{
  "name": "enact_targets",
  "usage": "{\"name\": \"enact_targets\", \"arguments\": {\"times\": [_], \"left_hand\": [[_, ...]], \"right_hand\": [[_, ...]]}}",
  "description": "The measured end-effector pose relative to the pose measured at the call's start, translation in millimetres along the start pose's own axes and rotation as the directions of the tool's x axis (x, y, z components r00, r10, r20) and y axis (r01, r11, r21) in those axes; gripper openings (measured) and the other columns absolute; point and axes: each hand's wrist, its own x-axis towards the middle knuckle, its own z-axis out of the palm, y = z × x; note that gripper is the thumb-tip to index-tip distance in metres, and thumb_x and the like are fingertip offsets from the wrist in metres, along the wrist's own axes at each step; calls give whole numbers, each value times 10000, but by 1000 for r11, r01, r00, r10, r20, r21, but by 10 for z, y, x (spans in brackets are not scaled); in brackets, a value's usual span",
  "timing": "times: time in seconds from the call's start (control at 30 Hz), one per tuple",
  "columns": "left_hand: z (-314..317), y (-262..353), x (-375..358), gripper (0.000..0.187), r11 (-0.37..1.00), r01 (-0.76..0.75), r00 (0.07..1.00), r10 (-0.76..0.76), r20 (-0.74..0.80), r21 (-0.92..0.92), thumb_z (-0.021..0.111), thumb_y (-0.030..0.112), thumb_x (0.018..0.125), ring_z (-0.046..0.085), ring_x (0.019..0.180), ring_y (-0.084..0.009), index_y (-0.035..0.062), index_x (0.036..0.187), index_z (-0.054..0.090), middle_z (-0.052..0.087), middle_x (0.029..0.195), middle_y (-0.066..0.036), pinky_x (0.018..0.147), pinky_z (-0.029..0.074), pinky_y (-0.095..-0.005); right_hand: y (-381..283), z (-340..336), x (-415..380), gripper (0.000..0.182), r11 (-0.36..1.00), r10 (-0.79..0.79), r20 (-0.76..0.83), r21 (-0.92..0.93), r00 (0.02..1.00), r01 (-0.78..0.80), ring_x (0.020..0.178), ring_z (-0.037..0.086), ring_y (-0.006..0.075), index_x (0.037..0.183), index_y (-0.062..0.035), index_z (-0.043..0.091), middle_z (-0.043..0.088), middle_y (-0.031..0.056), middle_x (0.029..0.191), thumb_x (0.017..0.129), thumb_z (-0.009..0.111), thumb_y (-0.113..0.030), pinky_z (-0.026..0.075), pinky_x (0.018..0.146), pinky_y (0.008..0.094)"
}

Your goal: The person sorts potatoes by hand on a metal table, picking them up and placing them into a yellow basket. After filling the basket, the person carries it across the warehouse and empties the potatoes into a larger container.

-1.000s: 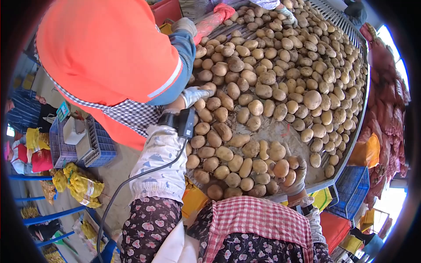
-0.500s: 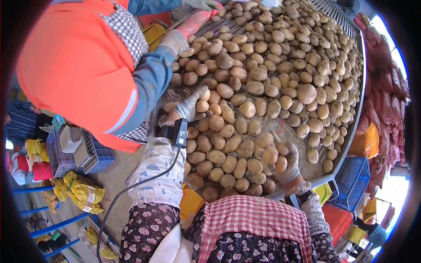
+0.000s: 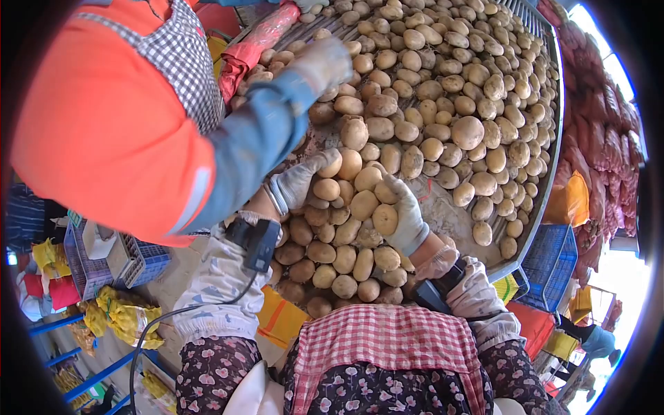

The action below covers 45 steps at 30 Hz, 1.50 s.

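Both of my hands wear pale work gloves and rest among potatoes on a metal sorting table (image 3: 443, 207). My left hand (image 3: 302, 181) curls around potatoes (image 3: 327, 188) near the middle of the pile, its thumb side against a larger one. On the other side, my right hand (image 3: 408, 216) has its fingers closed about a few potatoes (image 3: 384, 219), pressed against those between the two hands. Exactly how many each hand grips is hidden. More loose potatoes (image 3: 344, 259) lie between my forearms, close to my checked apron (image 3: 387, 339).
A co-worker in orange (image 3: 104, 138) leans in from the left, and their gloved hand (image 3: 324, 63) reaches over the potatoes beyond my left hand. Stacked red mesh sacks (image 3: 588, 124) and a blue crate (image 3: 550, 266) stand at right. Yellow bags (image 3: 131, 315) lie lower left.
My right hand has moved left and up with potatoes, closer to my left hand. My left hand has shifted slightly right. The co-worker's arm has swung across the table, blurred.
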Motion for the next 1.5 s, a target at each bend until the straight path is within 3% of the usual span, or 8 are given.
{"name": "enact_targets", "arguments": {"times": [0.17,0.6,0.63,0.67,0.9,1.17,1.23,1.5], "left_hand": [[269,-61,-34,573,879,-464,872,431,232,114,491,383,970,443,1256,-149,18,1400,389,487,1353,-92,1049,370,-287],[2050,-724,-470,648,658,-623,778,577,248,423,537,349,961,371,1305,-180,-1,1450,293,385,1429,-105,1102,280,-299],[2166,-867,-265,607,676,-646,763,589,267,355,609,261,939,431,1214,-149,-9,1416,349,410,1384,-84,1039,356,-263],[2162,-1028,21,641,637,-630,775,548,314,444,612,289,933,437,1223,-177,-14,1423,329,428,1370,-103,1045,365,-288],[4022,-1719,298,772,862,-358,828,115,548,360,617,380,911,578,1002,-165,24,1466,216,507,1246,-114,806,528,-245],[6115,-3261,1257,598,772,-247,626,-334,705,585,574,350,947,496,1102,-116,69,1415,332,509,1230,-44,917,445,-246],[6874,-3765,1588,531,805,-248,362,-438,823,538,577,359,942,545,1012,-124,89,1355,382,513,1188,-49,840,493,-278],[7397,-4294,1759,653,822,394,419,-559,716,411,597,365,918,561,1074,-369,133,1400,224,330,1371,-175,827,571,-413]], "right_hand": [[-125,21,-201,373,987,-10,39,159,999,4,855,660,227,1127,-96,569,637,82,1049,906,545,-395,578,590,388],[-421,-939,-1423,406,944,-298,296,235,908,233,1045,591,257,1195,-20,528,593,149,1128,962,437,-339,523,864,402],[-501,-924,-1747,406,901,-426,626,357,653,245,1046,587,231,1213,-4,517,600,135,1129,966,428,-314,505,876,369],[-466,-1433,-1614,411,738,-581,374,-132,722,662,1044,584,197,1227,-3,517,598,117,1160,977,416,-312,491,887,339],[-540,-2768,-2896,432,756,-383,-175,505,907,417,745,602,172,1133,-89,570,606,69,930,898,558,-452,505,561,298],[-237,-4518,-4440,558,349,-621,-357,671,698,654,886,637,248,1180,-48,563,640,109,1043,871,527,-511,549,737,383],[-292,-4866,-4851,473,226,-577,-675,410,460,884,834,644,241,1086,-74,580,633,105,989,852,589,-485,567,677,356],[-244,-6094,-5368,694,-235,-422,-869,381,259,894,1143,543,380,1367,-102,390,469,177,1348,882,504,-584,596,659,380]]}}
